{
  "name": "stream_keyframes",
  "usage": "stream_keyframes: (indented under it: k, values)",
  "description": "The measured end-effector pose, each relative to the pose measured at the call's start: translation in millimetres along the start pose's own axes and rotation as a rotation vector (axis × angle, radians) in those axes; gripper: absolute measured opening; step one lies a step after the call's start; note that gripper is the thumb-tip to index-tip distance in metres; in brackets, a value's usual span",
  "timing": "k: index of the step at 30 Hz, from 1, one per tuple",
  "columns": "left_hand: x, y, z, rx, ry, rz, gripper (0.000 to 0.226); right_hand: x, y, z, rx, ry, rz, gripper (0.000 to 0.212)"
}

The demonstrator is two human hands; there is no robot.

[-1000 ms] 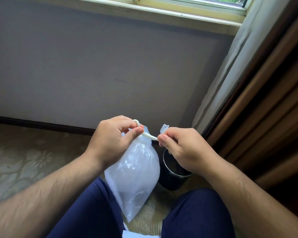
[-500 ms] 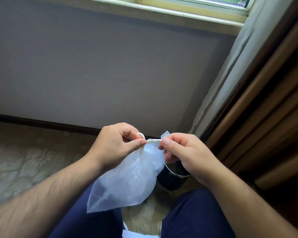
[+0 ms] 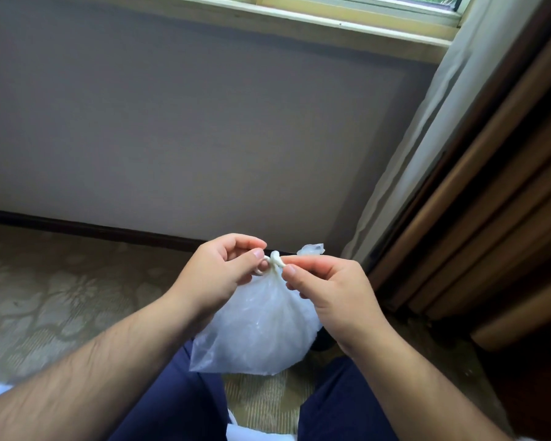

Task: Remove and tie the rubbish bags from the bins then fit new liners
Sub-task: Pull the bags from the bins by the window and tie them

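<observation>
Clear plastic bag (image 3: 261,332) is held up over the knees, its neck twisted into a white cord. The knot (image 3: 275,259) sits between the two hands.

The left hand (image 3: 218,275) pinches a small loop of cord with thumb and forefinger, left of the knot. The right hand (image 3: 328,291) pinches the cord with thumb and forefinger, right of the knot. The loose tail (image 3: 310,249) sticks up just past its fingers.

The bag body hangs below, bulging, with its lower corner toward the left knee. A dark sliver of the bin (image 3: 321,340) shows at the bag's right edge and is mostly hidden.

Surroundings:
- Near: navy trousers (image 3: 178,405).
- Left: patterned carpet (image 3: 61,297).
- Far: grey wall (image 3: 204,138), dark skirting (image 3: 93,229), and the sill (image 3: 299,23) above.
- Right: curtain (image 3: 427,138).
</observation>
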State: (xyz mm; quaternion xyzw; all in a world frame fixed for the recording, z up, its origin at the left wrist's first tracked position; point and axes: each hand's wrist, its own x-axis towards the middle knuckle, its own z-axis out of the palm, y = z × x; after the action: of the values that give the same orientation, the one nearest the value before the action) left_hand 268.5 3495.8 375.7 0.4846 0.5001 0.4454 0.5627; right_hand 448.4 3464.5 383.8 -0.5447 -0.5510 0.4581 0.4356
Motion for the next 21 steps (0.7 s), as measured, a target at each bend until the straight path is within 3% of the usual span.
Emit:
stream_keyframes:
  k: [12,16,21]
  values:
    - [-4.0,2.5,-0.2,-0.060,-0.128,0.006,0.016,3.0,7.5,1.1,-0.431,0.181,-0.435,0.015]
    - [-5.8,3.6,-0.8,-0.093,-0.188,0.050,0.033,1.4,1.3,-3.9,-0.446,0.152,-0.450,0.015]
    - [-4.3,3.9,1.2,-0.042,-0.204,0.104,0.034,-3.8,-3.7,-8.5,-0.364,-0.017,-0.303,0.010]
